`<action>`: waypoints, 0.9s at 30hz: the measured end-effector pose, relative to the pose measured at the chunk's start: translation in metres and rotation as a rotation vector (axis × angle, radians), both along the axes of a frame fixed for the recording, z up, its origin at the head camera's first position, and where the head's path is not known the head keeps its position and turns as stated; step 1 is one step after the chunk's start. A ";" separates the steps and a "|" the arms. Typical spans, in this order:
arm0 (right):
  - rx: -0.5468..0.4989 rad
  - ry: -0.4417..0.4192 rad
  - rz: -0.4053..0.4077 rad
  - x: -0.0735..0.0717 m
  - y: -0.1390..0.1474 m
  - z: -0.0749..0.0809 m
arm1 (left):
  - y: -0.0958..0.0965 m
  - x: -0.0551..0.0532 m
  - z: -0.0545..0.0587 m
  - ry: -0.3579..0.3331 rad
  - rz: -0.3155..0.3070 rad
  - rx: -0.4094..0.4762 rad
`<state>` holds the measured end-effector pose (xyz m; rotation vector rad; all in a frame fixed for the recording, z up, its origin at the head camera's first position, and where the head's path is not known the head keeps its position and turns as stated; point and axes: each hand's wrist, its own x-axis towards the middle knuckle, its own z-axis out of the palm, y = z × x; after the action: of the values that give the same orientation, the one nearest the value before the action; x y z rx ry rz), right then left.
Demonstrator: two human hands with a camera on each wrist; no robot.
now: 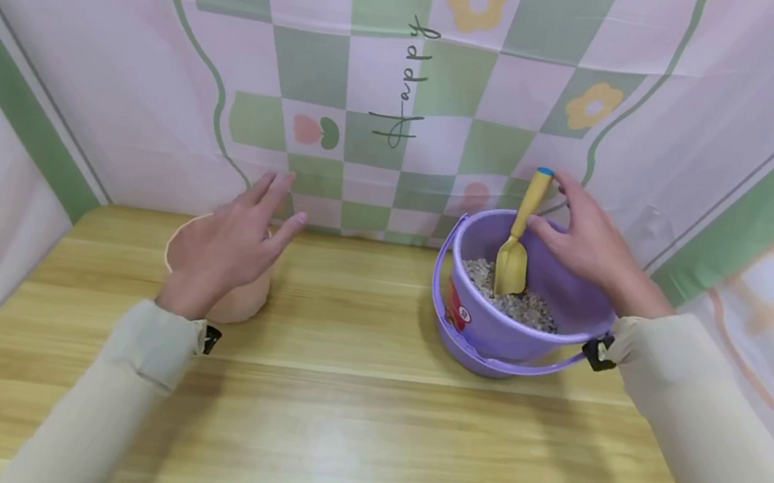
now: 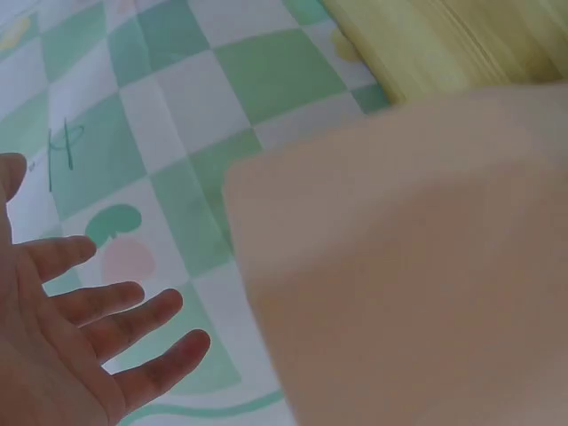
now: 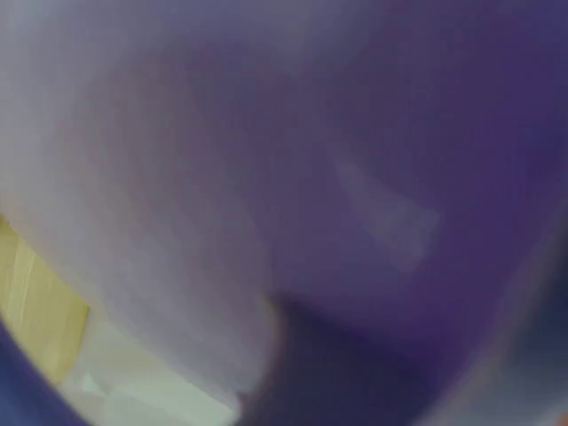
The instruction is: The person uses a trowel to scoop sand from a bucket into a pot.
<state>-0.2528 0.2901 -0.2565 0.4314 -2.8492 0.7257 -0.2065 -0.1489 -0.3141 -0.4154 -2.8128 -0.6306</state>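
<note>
A purple bucket (image 1: 514, 342) stands on the right of the table, holding grey gravel (image 1: 529, 309). Blade down in the gravel is a yellow toy shovel (image 1: 526, 212) with a blue-tipped handle, tilted slightly right. My right hand (image 1: 591, 241) reaches over the bucket's far rim, fingertips right at the handle's top and thumb beside its lower part. On the left, my left hand (image 1: 230, 244) hovers over a peach-coloured pot (image 1: 241, 302), partly hiding it. In the left wrist view its fingers (image 2: 133, 333) are spread beside the pot's blurred wall (image 2: 399, 266). Bucket plastic fills the right wrist view.
The wooden table (image 1: 330, 432) meets a checked, flower-printed cloth (image 1: 384, 51) hanging along its back. Other printed cloth hangs at the left and right sides. The bucket's purple handle (image 1: 510, 367) hangs down around its front.
</note>
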 end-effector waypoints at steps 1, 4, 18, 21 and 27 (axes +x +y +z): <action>-0.002 -0.004 -0.002 0.000 0.000 0.000 | 0.002 0.000 -0.001 -0.001 -0.011 0.011; 0.002 -0.013 -0.005 -0.001 0.001 0.001 | 0.009 -0.001 -0.006 -0.013 -0.041 0.051; 0.084 -0.065 0.084 -0.002 -0.002 0.019 | 0.047 0.004 -0.009 0.055 -0.122 0.087; 0.098 -0.082 0.094 -0.001 -0.004 0.021 | 0.060 0.005 -0.010 0.038 -0.141 0.083; 0.111 -0.114 0.076 -0.001 -0.007 0.026 | 0.091 0.009 -0.014 0.031 -0.195 0.101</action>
<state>-0.2543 0.2835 -0.2307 0.5332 -3.0051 0.6266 -0.1975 -0.0576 -0.3281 -0.6795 -2.7180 -0.7941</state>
